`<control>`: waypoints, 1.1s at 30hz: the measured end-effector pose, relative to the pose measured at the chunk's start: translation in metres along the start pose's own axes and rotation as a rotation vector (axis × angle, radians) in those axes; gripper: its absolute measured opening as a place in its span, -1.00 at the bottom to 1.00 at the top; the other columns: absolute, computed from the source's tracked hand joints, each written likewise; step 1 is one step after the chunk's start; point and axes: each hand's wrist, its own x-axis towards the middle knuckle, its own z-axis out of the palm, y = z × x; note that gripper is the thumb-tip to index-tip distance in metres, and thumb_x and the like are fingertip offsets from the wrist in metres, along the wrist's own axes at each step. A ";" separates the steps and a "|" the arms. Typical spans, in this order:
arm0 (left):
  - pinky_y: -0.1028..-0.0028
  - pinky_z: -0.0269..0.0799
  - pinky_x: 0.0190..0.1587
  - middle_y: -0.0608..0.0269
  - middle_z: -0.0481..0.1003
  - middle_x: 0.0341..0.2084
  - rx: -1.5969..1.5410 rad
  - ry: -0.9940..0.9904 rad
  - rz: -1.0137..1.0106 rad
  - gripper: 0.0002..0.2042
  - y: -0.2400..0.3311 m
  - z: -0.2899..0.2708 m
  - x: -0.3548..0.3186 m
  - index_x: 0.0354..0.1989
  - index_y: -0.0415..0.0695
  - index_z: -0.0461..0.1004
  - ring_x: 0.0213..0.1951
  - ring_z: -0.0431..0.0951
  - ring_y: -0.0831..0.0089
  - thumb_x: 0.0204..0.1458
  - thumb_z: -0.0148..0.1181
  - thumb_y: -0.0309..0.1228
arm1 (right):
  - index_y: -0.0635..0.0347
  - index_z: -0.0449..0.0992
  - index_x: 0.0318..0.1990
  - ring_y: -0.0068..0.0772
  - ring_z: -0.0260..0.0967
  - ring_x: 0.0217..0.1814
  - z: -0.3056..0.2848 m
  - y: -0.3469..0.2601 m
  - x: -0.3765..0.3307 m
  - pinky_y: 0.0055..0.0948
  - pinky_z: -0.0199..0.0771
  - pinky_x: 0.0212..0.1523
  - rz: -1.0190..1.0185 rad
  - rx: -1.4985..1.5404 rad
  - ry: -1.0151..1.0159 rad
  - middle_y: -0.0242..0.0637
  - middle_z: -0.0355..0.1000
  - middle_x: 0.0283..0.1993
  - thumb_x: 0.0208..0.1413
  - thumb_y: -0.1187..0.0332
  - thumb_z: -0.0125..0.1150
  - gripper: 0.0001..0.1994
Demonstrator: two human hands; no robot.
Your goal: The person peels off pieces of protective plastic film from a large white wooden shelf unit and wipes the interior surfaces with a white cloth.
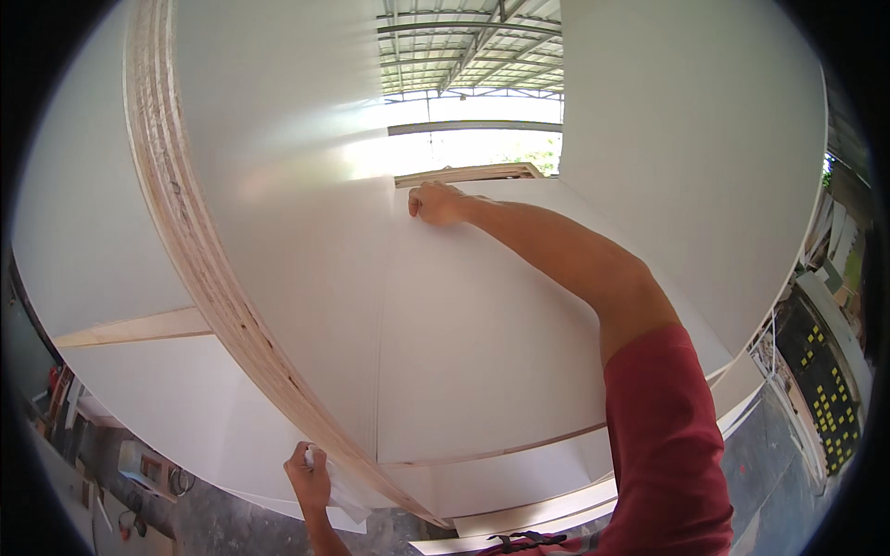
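A white-faced plywood cabinet surrounds my reach, with a white shelf panel (491,343) between two upright side panels. My right hand (438,204) is stretched to the far left corner of that shelf. Its fingers are curled down against the surface, and whatever they may hold is hidden. Low on the left, my left hand (308,474) is closed beside the raw plywood edge (246,329) of the left upright. A thin white sheet-like piece (347,496) shows between its fingers and hangs below them; whether it is cloth, paper or film I cannot tell.
Another white compartment (158,380) lies left of the upright. Behind the shelf is an opening with a pale wooden edge (473,174) and a metal roof (473,46) beyond. Boards and a black panel with yellow squares (825,398) stand at right. A box-shaped object (146,471) sits on the floor.
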 end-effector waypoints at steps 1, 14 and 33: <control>0.40 0.17 -0.57 0.15 0.28 -0.76 -0.022 0.007 -0.003 -0.87 0.003 0.002 0.000 -0.48 -0.35 0.40 -0.64 0.24 0.54 0.02 0.12 -0.52 | 0.09 0.56 -0.15 -0.17 0.32 0.16 0.007 -0.004 0.006 -0.13 0.30 0.13 -0.008 -0.026 0.037 -0.19 0.48 -0.05 0.02 0.51 -0.02 -0.72; 0.32 0.44 -0.26 -0.18 0.57 -0.46 -0.045 -0.039 0.010 -0.79 0.013 0.005 0.009 -0.19 -0.41 0.51 -0.39 0.63 0.11 -0.01 0.10 -0.61 | 0.02 0.59 -0.20 -0.21 0.30 0.19 0.034 0.001 0.040 0.02 0.09 0.22 0.126 0.145 0.159 -0.34 0.48 0.01 0.06 0.46 0.09 -0.80; 0.30 0.46 -0.31 -0.12 0.57 -0.52 -0.009 0.015 0.019 -0.90 0.016 0.007 0.015 -0.41 -0.44 0.49 -0.42 0.61 0.06 -0.12 0.16 -0.64 | 0.08 0.61 -0.20 -0.12 0.37 0.15 0.036 0.005 0.051 0.12 0.09 0.24 0.105 0.186 0.223 -0.20 0.45 0.05 0.04 0.45 0.16 -0.82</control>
